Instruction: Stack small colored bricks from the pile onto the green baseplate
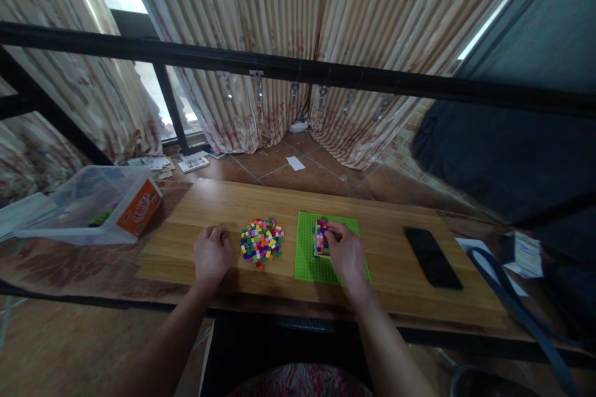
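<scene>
A bright green studded baseplate (305, 263) lies on a wooden board (186, 273). On it stands a small block built of multicoloured toy bricks (321, 237). My right hand (348, 254) is over the plate, thumb and fingers pinched at the block's right upper side. A small reddish brick seems to be between the fingertips, partly hidden. To the left of the plate is a loose pile of tiny coloured bricks (261, 240). My left hand (213, 254) rests on the board just left of that pile, fingers curled in, with nothing visible in it.
A black phone (433, 257) lies at the board's right. A clear plastic bin (93, 198) with an orange label and some green pieces stands at the left. Beyond the board runs a dark metal rail (288, 69) with hanging clips. A grey strap (516, 310) crosses the right edge.
</scene>
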Demonstrator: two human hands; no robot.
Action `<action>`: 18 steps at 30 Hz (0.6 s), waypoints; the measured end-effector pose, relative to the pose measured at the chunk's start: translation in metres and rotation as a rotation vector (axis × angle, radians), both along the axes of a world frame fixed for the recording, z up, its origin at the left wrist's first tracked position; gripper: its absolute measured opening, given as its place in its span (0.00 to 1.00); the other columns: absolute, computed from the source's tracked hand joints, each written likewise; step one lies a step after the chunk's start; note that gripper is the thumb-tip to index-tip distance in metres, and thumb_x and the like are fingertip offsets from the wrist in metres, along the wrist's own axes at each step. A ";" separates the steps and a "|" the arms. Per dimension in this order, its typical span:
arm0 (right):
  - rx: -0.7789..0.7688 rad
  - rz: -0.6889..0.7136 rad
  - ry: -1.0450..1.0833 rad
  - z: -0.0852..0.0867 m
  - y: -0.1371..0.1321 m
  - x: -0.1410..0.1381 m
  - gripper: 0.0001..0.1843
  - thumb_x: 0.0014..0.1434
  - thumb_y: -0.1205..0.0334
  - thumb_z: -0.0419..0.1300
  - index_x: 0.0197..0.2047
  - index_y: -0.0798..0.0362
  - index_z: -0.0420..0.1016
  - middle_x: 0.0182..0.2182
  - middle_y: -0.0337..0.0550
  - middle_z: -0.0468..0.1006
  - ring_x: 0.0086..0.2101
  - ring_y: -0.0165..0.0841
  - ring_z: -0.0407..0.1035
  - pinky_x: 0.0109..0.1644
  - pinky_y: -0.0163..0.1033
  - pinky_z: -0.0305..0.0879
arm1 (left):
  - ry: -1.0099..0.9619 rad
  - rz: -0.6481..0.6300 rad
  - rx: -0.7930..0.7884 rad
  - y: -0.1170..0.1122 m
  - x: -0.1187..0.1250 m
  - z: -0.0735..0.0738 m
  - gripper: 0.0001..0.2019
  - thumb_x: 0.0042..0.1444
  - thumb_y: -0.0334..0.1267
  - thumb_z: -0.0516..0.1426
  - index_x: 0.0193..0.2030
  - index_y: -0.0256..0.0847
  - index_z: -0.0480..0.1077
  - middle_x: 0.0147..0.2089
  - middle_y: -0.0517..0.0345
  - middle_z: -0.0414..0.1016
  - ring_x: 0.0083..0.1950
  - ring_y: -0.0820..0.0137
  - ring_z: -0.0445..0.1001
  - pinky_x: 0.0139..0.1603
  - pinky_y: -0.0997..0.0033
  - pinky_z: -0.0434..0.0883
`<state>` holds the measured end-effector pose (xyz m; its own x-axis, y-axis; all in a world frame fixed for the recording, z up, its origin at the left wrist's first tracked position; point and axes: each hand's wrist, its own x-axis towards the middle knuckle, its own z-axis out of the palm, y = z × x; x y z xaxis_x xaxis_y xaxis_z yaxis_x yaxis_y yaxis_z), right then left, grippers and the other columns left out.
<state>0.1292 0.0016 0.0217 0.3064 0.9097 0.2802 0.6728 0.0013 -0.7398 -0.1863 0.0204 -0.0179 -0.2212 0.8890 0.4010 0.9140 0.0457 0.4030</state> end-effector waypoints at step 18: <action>-0.029 -0.137 -0.001 -0.002 0.015 0.000 0.11 0.57 0.58 0.59 0.39 0.51 0.81 0.33 0.47 0.84 0.33 0.41 0.79 0.40 0.46 0.74 | -0.014 0.004 -0.014 0.000 0.001 0.000 0.15 0.59 0.34 0.48 0.43 0.39 0.76 0.44 0.45 0.77 0.48 0.58 0.75 0.53 0.57 0.71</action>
